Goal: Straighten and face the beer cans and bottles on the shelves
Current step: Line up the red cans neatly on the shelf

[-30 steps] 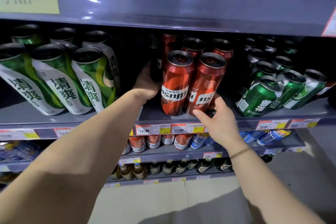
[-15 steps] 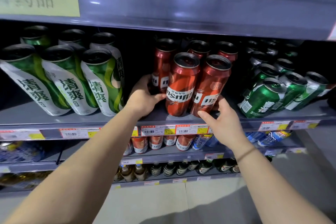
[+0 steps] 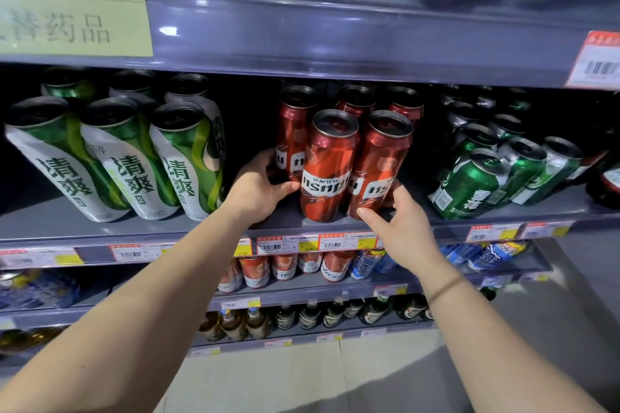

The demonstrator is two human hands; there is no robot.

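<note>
1. the red cans (image 3: 330,166) stand in the middle of the grey shelf (image 3: 151,228), between the green and white cans (image 3: 110,157) on the left and the small green cans (image 3: 469,184) on the right. two red ones are at the near edge, the others stand farther back in the dark.
2. the left hand (image 3: 256,189) is closed around the lower part of the left red can (image 3: 292,141), which stands a little behind the front pair; i think it is held low so it can slide forward and turn its label to the front.
3. the right hand (image 3: 401,223) is at the foot of the right front can (image 3: 380,164), fingers loosely apart, the forefinger touching its base. i judge it steadies the row.
4. both forearms reach up and forward from the near side, the wrists almost straight.
</note>
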